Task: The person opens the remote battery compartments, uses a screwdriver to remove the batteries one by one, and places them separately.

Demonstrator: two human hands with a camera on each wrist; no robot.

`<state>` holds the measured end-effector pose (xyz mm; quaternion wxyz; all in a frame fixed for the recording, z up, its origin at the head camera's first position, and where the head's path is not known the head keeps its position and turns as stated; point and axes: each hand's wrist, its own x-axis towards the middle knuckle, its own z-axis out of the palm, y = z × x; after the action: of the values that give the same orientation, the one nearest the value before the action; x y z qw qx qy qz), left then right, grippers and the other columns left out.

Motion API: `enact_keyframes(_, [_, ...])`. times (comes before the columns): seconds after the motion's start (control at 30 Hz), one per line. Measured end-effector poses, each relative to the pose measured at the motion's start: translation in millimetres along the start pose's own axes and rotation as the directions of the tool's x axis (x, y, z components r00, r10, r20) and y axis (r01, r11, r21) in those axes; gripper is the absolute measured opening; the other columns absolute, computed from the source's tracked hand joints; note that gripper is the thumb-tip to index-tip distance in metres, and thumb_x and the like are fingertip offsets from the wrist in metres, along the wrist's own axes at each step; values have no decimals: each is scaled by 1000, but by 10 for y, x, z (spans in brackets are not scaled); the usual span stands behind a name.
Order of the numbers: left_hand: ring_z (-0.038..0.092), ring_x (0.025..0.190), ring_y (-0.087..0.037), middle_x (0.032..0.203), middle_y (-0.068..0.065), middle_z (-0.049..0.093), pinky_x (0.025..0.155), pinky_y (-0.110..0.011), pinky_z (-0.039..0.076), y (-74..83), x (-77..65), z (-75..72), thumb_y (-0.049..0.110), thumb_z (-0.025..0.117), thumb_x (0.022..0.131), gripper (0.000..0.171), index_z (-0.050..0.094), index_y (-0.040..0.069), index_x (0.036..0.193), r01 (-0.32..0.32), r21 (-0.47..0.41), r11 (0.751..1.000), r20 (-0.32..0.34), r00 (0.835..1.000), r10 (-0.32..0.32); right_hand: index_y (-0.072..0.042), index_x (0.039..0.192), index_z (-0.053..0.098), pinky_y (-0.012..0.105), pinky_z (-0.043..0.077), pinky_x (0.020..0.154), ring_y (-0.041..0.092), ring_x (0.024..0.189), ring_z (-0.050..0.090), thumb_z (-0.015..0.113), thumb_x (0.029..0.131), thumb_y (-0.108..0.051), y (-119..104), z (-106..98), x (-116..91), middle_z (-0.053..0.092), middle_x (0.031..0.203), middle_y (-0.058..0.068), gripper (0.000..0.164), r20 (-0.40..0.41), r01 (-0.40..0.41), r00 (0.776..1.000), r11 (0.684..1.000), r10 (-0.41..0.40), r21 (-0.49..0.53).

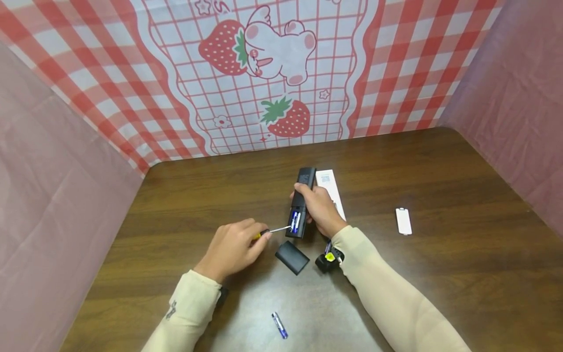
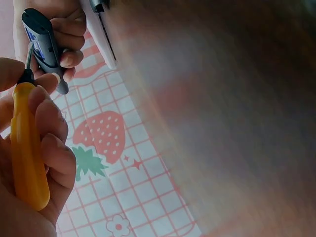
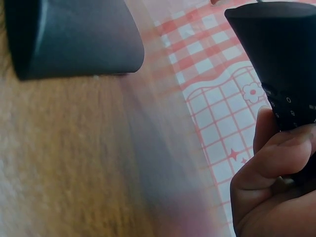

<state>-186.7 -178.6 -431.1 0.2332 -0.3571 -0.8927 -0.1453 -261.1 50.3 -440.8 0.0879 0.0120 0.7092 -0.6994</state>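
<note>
My right hand [image 1: 323,209] grips a black remote control [image 1: 303,195], its back facing up and its battery bay uncovered. Blue-and-silver batteries [image 1: 295,222] sit in that bay. A screwdriver [image 2: 29,148] with a yellow handle lies in my left hand [image 1: 235,247], fingers wrapped round the handle. Its thin metal tip reaches into the bay at the batteries. Just below the remote, the black battery cover [image 1: 292,257] rests on the table. In the right wrist view the remote's button side shows above the curled fingers.
A single loose battery [image 1: 279,325] lies near the front of the table [image 1: 176,195]. Behind the right hand is a white remote [image 1: 330,190], and further right a small white cover [image 1: 403,221]. A checked strawberry cloth [image 1: 281,88] hangs at the back.
</note>
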Motion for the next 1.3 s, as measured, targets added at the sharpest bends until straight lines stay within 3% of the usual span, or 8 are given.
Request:
enact_keyframes(0.63, [47,53,-2,74,7,62,46,-21,40,15,5,14,32,64,94,21,75,14,92,-83,-23,996,14,996,83,4,114,68,28,40,44,16,60,55,56,97,-44,11,1,8,65,84,13,53,-5,4,1000,1000,-4,2])
enact_keyframes(0.97, [48,54,-4,76,6,62,47,-25,43,15,-6,38,30,66,94,20,76,13,95,-106,-23,994,-5,994,106,4,114,66,28,39,43,17,57,55,54,97,-45,24,16,9,65,82,13,53,-2,-13,1000,1000,13,-3])
enact_keyframes(1.3, [54,59,-6,80,7,63,51,-29,48,34,-10,29,29,66,96,20,77,13,100,-130,-33,991,11,991,130,9,110,63,27,38,40,18,61,64,51,100,-40,30,14,5,71,83,15,51,22,3,1000,999,-4,40])
